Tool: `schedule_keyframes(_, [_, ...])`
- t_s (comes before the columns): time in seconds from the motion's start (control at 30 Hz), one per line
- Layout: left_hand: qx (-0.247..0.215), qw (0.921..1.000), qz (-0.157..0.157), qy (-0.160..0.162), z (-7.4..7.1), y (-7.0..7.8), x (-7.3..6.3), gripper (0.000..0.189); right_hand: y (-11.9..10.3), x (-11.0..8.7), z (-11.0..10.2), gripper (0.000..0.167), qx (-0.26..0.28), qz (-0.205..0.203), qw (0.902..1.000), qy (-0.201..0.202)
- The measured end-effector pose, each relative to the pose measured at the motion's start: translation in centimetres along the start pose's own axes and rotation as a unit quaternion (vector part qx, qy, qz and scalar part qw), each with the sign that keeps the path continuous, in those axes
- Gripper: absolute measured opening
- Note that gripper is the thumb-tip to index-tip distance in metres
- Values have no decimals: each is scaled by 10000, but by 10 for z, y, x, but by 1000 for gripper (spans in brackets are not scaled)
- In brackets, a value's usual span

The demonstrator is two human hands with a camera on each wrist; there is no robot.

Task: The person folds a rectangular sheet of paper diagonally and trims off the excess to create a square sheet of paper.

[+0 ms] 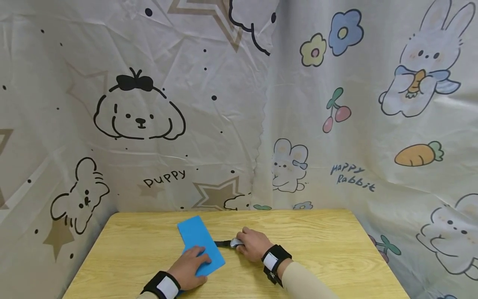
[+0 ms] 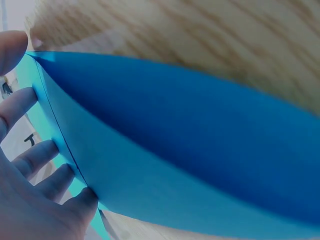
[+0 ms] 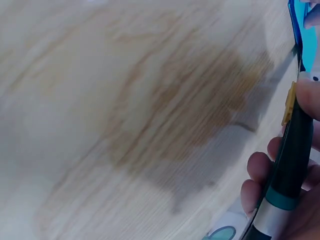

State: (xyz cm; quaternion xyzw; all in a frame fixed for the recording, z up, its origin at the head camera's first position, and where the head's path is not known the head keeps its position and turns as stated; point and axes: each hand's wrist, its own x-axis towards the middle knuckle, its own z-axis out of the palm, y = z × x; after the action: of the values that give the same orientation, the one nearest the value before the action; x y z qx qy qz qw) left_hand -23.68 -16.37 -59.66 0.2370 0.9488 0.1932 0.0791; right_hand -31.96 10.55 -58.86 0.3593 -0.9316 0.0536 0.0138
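Note:
A folded sheet of blue paper lies on the table under my left hand. That hand presses the paper with spread fingers. The left wrist view looks into the gap between two layers of the blue paper. My right hand grips a utility knife at the paper's right edge. In the right wrist view, the utility knife has a dark handle, a yellow slider and a pale band. Its front end meets the paper's edge; how far the blade reaches in is hidden.
The wood-grain table spreads around both hands. Behind it hangs a pale curtain printed with puppies, rabbits and flowers, also running along both sides. Each wrist wears a black strap.

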Motion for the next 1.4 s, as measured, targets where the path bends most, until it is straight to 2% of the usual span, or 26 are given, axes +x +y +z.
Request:
schedule_keyframes(0.33, [50, 10000, -33, -28, -3, -1, 3, 21, 4, -6, 0, 23, 135, 277, 9995, -37])
schedule_keyframes(0.63, [68, 9999, -97, -83, -2, 1, 5, 19, -4, 3, 4, 22, 9, 62, 9999, 85])
schedule_keyframes(0.93, [57, 10000, 38, -58, -5, 0, 1, 19, 3, -1, 4, 21, 124, 336, 9994, -26])
schedule_keyframes(1.23, [40, 9998, 186, -26, -4, 6, 0, 15, -6, 7, 11, 25, 37, 129, 9999, 54])
schedule_keyframes(1.4, [21, 9997, 254, -58, -2, 7, 0, 13, -3, 5, 11, 23, 128, 339, 9993, -40])
